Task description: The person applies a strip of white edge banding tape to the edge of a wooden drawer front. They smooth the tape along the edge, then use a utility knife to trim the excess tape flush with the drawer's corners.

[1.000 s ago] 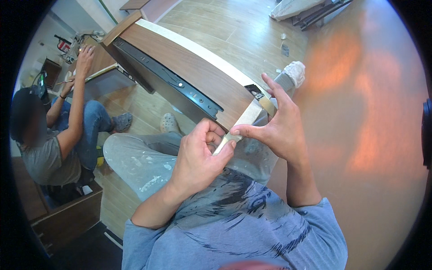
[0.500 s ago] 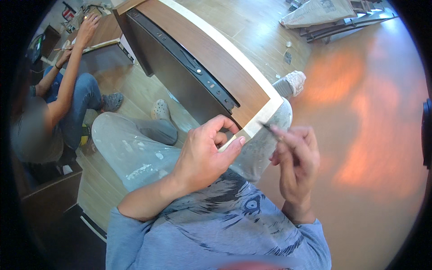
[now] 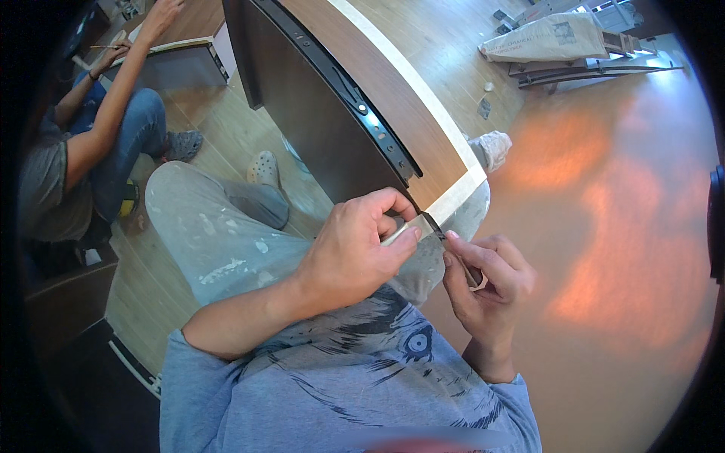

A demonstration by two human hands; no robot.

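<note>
A drawer with a dark box, a black metal slide (image 3: 355, 106) and a brown wood front panel (image 3: 411, 113) leans across my lap. Pale tape (image 3: 457, 198) borders the panel along its far edge and around the near corner. At that corner my left hand (image 3: 347, 238) pinches the loose tape end between thumb and fingers. My right hand (image 3: 495, 283) grips a slim, dark knife (image 3: 434, 225), its blade lying across the tape beside my left fingertips. Part of the knife's handle is hidden by my fingers.
On the left, a co-worker (image 3: 98, 143) sits with a thin brush by another drawer (image 3: 170, 72). A paper sack (image 3: 544, 41) lies over dark curved pieces at the far right. Dark panels (image 3: 68, 294) stand at the lower left.
My right hand has brought the knife left and down onto the tape by my left fingers. My left hand has shifted slightly right, and the view has shifted a little.
</note>
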